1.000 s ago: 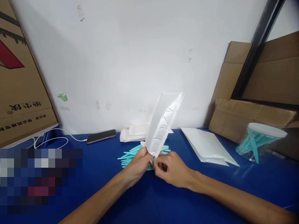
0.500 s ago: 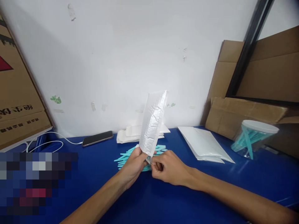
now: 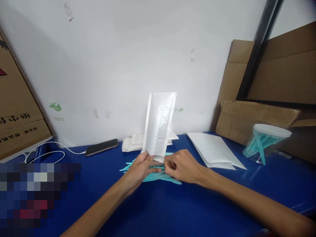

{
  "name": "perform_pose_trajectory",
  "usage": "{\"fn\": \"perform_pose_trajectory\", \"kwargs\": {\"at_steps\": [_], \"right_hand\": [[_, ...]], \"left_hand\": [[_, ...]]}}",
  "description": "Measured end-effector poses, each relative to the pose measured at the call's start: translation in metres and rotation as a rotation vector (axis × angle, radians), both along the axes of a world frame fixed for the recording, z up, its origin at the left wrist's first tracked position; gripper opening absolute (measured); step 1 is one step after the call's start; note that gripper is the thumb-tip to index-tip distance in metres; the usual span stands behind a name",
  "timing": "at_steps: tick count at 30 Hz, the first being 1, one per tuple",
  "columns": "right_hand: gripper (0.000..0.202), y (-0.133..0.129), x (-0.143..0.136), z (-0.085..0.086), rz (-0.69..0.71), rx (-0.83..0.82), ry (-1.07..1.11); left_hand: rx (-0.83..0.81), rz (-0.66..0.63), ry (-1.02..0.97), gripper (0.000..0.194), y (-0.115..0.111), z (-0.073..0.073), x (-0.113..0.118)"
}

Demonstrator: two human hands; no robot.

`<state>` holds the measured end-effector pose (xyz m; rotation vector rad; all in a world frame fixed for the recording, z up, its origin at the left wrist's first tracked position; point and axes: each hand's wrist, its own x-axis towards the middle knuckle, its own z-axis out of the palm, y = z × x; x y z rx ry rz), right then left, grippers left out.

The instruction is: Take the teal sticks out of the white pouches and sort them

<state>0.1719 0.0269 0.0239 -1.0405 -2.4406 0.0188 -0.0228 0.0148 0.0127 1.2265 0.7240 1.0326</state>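
A white bubble mailer (image 3: pixel 159 123) stands nearly upright between my hands, its shiny bubbled face toward me. My left hand (image 3: pixel 140 168) pinches its lower left corner, thumb in front. With curled fingers, my right hand (image 3: pixel 181 166) grips the lower right corner. Under and behind both hands lies a loose pile of flat turquoise plastic sticks (image 3: pixel 158 176), partly hidden by them. The exact shape of the sticks is hard to make out.
Behind the mailer is a stack of small white mailers (image 3: pixel 133 142). Larger white mailers (image 3: pixel 214 149) lie to the right, near a clear tub (image 3: pixel 264 143) of turquoise pieces. A phone (image 3: pixel 101 147) with a white cable lies left. Cardboard boxes (image 3: pixel 256 115) flank the blue table (image 3: pixel 148 210).
The mailer has turned to face me more squarely, and its lower edge has spread flatter between my hands. My right hand has risen slightly. The view has shifted a little.
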Motion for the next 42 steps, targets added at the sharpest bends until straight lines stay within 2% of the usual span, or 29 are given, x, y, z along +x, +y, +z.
{"fn": "perform_pose_trajectory", "kwargs": {"at_steps": [3, 10, 15, 20, 25, 27, 34, 42], "right_hand": [[0.027, 0.001, 0.005, 0.005, 0.013, -0.002, 0.038], [0.042, 0.012, 0.016, 0.015, -0.010, -0.152, 0.392], [0.059, 0.022, 0.019, 0.011, -0.136, -0.136, 0.619], [0.060, 0.030, 0.026, 0.018, -0.228, -0.121, 0.828], [0.056, 0.047, 0.042, 0.027, -0.327, -0.103, 1.121], [0.055, 0.056, 0.050, 0.026, -0.328, -0.096, 1.197], [0.052, 0.076, 0.062, 0.018, -0.336, -0.122, 1.271], [0.049, 0.071, 0.055, 0.017, -0.299, -0.240, 1.322]], "left_hand": [[0.005, 0.016, 0.031, 0.043, 0.001, 0.002, -0.001], [0.101, -0.064, 0.263, 0.043, 0.001, 0.004, -0.004], [0.202, -0.122, 0.463, 0.045, -0.006, 0.006, 0.000], [0.268, -0.042, 0.633, 0.034, -0.006, 0.008, -0.002], [0.496, 0.146, 1.064, 0.018, 0.006, 0.007, -0.022], [0.521, 0.191, 1.203, 0.022, 0.013, 0.007, -0.031], [0.596, 0.261, 1.553, 0.031, 0.024, 0.010, -0.052], [0.609, 0.192, 1.724, 0.039, 0.018, 0.016, -0.048]]}}
